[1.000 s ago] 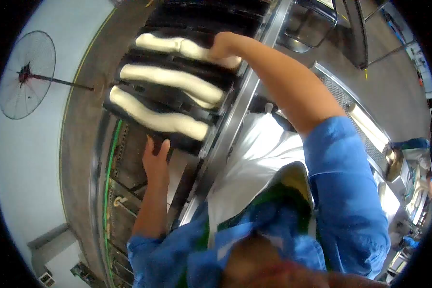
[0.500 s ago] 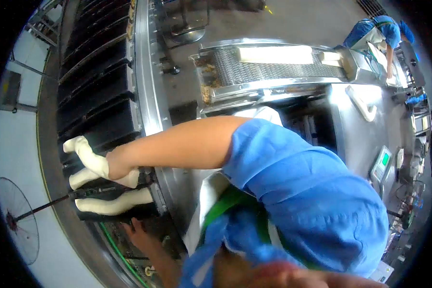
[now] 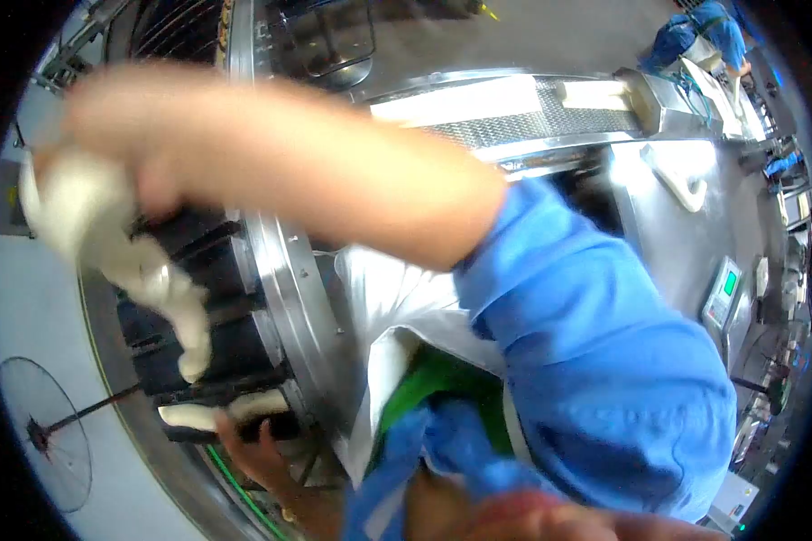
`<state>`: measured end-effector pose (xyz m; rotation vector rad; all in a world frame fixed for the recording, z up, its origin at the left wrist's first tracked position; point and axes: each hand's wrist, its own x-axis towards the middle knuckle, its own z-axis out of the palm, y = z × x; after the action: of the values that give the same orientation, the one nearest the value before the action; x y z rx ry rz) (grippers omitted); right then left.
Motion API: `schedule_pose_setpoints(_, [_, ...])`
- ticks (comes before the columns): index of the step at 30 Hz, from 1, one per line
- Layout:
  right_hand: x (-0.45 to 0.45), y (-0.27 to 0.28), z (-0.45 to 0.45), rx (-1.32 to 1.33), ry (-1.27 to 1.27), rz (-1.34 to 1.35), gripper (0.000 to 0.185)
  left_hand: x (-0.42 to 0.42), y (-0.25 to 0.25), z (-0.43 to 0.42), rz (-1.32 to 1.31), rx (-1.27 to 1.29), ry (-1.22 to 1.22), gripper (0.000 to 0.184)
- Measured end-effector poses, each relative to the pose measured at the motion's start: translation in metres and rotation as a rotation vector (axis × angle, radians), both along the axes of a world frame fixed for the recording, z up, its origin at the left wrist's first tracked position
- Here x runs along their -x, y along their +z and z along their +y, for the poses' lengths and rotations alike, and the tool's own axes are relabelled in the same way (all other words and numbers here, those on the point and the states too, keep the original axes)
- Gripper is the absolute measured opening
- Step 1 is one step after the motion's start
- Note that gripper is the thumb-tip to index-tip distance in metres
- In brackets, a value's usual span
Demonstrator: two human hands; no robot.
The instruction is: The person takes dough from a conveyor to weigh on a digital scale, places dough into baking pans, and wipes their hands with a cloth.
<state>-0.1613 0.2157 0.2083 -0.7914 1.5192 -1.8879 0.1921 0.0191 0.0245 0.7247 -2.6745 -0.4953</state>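
Note:
My right hand [image 3: 113,126], blurred by motion, is closed around long, cream-coloured dough pieces [image 3: 149,275]. They hang down in a twisted length over the black trays. Below them, another dough strip [image 3: 185,416] lies in the lowest black tray. My left hand [image 3: 260,455] is at that tray's near edge, fingers apart. One fingertip overlaps the strip; whether it touches, I cannot tell.
A metal rail [image 3: 280,270] runs beside the black trays [image 3: 221,261]. Behind is a mesh conveyor [image 3: 505,131] carrying dough. A scale [image 3: 722,293] with a green display stands at right, and a person in blue [image 3: 708,32] works at far right. A wheel-shaped wire frame [image 3: 41,433] is at left.
My right hand has lifted the dough pieces up and left from the trays. My left hand has come closer to the strip in the lowest tray.

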Motion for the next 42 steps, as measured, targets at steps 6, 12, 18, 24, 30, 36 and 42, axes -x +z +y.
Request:
schedule_pose_setpoints(6, [0.024, 0.004, 0.303, -0.102, -0.638, 0.265, 0.056, 0.045, 0.030, 0.011, -0.467, -0.013, -0.105, 0.106])
schedule_pose_setpoints(12, [-0.098, 0.001, 0.610, -0.411, -1.306, 0.239, 0.063, 0.046, 0.038, 0.002, -0.743, 0.084, 0.091, 0.107])
schedule_pose_setpoints(18, [-0.068, -0.079, 0.570, -1.846, -0.933, 0.303, 0.044, 0.038, 0.067, -0.006, -0.585, 0.454, -0.271, 0.097])
schedule_pose_setpoints(24, [0.119, -0.173, 0.317, -1.458, -0.604, 0.849, 0.056, 0.049, 0.136, -0.016, -0.399, 0.266, -0.206, 0.074])
schedule_pose_setpoints(30, [0.207, -0.252, 0.248, -1.567, -0.367, 0.844, 0.042, 0.152, 0.144, 0.087, -0.713, -0.046, -0.452, 0.040])
schedule_pose_setpoints(36, [0.223, -0.187, 0.265, -1.367, -0.579, 0.897, 0.050, 0.131, 0.112, 0.102, -0.846, 0.228, -0.649, 0.032])
schedule_pose_setpoints(42, [0.207, -0.081, 0.354, -0.674, -1.111, 1.080, 0.055, 0.113, 0.086, 0.091, -0.897, 0.233, -0.436, 0.036])
